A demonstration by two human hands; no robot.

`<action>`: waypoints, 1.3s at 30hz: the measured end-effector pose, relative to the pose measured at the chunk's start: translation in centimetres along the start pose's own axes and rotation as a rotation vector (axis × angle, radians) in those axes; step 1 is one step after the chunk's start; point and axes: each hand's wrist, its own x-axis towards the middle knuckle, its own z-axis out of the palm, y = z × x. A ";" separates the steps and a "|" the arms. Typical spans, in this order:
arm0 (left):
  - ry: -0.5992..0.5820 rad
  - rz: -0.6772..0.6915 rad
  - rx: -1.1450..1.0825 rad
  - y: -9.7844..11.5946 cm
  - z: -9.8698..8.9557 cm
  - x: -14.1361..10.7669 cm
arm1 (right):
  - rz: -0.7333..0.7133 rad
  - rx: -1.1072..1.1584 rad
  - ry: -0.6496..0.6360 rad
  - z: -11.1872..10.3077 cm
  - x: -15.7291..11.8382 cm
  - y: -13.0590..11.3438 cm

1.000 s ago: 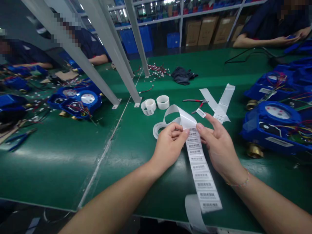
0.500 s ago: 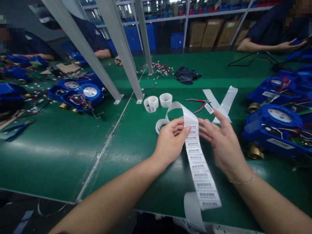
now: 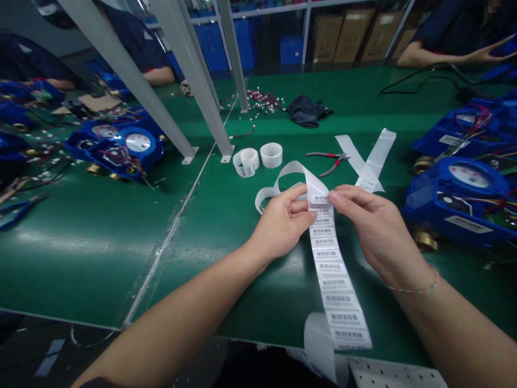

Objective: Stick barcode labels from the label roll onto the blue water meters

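Observation:
A long white strip of barcode labels (image 3: pixel 332 269) runs from between my hands down past the table's front edge. My left hand (image 3: pixel 283 223) pinches the strip's left side, thumb on top and fingers behind. At the strip's right edge my right hand (image 3: pixel 374 231) is closed, thumb and index finger on the corner of a barcode label (image 3: pixel 320 199). Behind my left hand the strip curls up and loops back to the table. Two small white label rolls, one (image 3: pixel 271 155) beside the other (image 3: pixel 247 161), stand beyond it.
Red-handled pliers (image 3: pixel 332 157) and crossed label strips (image 3: pixel 377 161) lie beyond my right hand. Blue meter housings (image 3: pixel 464 210) stand at the right, others (image 3: pixel 117 143) at the left near grey posts (image 3: pixel 202 75). A dark cloth (image 3: pixel 307 111) lies farther back. Other people sit across the table.
The label that was on my right index fingertip is no longer there. My right fingers have closed at the strip's edge, where a label now sits near the fold. The view has shifted slightly.

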 end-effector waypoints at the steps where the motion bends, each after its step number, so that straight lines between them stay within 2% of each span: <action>1: -0.008 -0.001 -0.001 0.1 0.0 0.0 | -0.007 -0.016 0.003 0.0 0.0 0.1; 16: -0.007 -0.024 0.005 0.1 -0.1 0.0 | 0.008 -0.089 0.007 -0.2 -0.1 0.4; 39: 0.018 -0.025 -0.022 0.3 0.1 -0.2 | -0.113 -0.182 0.065 0.2 -0.4 0.4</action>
